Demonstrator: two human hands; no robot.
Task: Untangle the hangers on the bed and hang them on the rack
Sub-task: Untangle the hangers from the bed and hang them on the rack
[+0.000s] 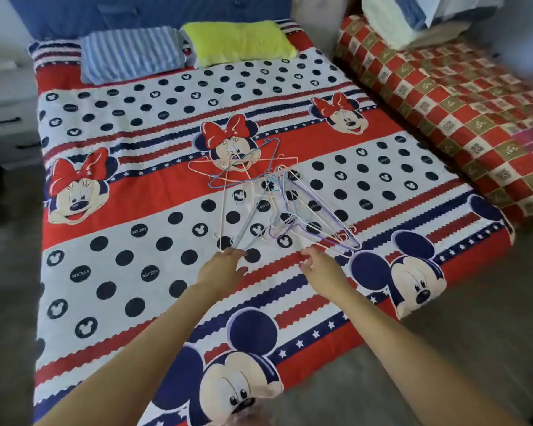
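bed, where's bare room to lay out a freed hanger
Bare bedspread lies left of the left hand, and between the pillows and the hanger tangle. Mid-bed is crowded with hangers.

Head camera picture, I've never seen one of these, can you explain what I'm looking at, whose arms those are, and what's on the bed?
There is no machine here. One wide-angle camera worn on a person's head looks forward and down, so the two bare arms reaching in from the bottom are the wearer's own. The bed has a cartoon mouse cover. In its middle lies a tangle of thin wire hangers, pink, blue, purple and white. The left hand has its fingertips at the near end of a hanger, apparently pinching it. The right hand reaches toward the purple ones, fingers loosely curled, holding nothing clearly. A striped pillow and a yellow pillow sit at the far end. No rack is in view.
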